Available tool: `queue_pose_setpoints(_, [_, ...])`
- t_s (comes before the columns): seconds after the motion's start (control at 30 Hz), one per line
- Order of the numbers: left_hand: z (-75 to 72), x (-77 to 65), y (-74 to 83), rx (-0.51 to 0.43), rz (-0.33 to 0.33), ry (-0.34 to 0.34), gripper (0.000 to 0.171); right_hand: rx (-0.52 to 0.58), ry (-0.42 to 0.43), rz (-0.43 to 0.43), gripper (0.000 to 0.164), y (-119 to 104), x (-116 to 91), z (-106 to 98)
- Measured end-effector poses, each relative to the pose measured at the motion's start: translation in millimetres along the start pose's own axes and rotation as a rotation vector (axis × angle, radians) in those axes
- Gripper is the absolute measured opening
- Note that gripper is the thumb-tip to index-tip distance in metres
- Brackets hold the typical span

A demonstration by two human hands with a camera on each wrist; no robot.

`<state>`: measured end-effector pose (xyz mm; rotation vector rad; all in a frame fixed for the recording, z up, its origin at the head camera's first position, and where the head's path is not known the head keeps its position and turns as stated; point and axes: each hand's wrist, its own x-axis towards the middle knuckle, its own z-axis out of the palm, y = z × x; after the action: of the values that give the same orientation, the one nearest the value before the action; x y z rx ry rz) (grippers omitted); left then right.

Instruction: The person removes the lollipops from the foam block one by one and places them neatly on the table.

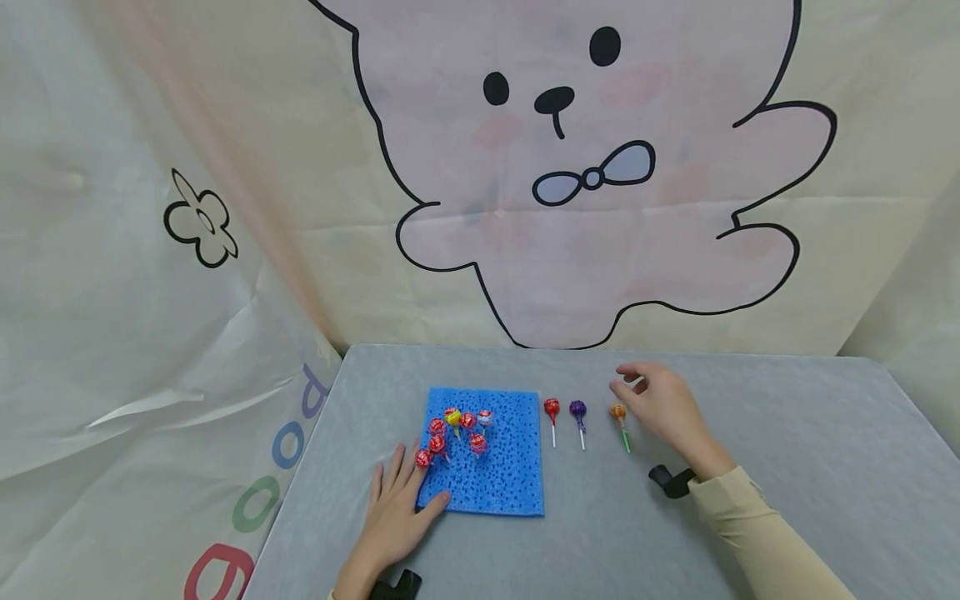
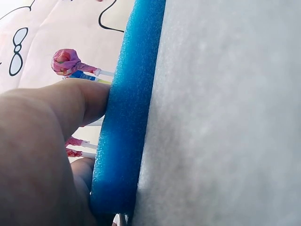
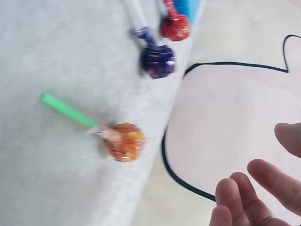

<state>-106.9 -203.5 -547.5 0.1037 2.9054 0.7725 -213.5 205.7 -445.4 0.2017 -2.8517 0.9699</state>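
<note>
My left hand (image 1: 397,512) lies at the near left of a blue foam block (image 1: 502,483), fingers spread and thumb touching its top near the front edge. Several wrapped lollipops stand in the foam, among them a yellow one (image 1: 452,416) and a pink one (image 2: 66,61). My right hand (image 1: 660,404) is raised above the table, holding nothing, its fingers slightly bent and apart. The nearest thing to it is an orange lollipop (image 3: 125,142) with a green stick, lying on the table. Farther left lie a purple lollipop (image 3: 158,61) and a red lollipop (image 1: 552,407).
A grey cloth covers the table (image 1: 787,433). Behind it hangs a curtain (image 1: 600,242) with a cartoon animal drawn on it, and a side sheet (image 1: 135,350) with printed letters is on the left. Black straps sit on both wrists.
</note>
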Motion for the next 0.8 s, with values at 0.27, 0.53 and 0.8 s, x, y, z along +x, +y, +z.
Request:
queue_pose_setpoints(0.27, [-2.0, -1.3, 1.9, -0.014, 0.010, 0.005, 0.087, 0.040, 0.029, -0.042, 0.031, -5, -3, -4])
queue_pose_setpoints(0.53, [-2.5, -1.5, 2.2, -0.015, 0.013, 0.009, 0.087, 0.043, 0.044, -0.046, 0.030, -3, -3, 2])
queue_pose_setpoints(0.8, [-2.3, -2.2, 2.8, -0.021, 0.012, 0.014, 0.087, 0.033, 0.018, -0.099, 0.027, -14, -5, 17])
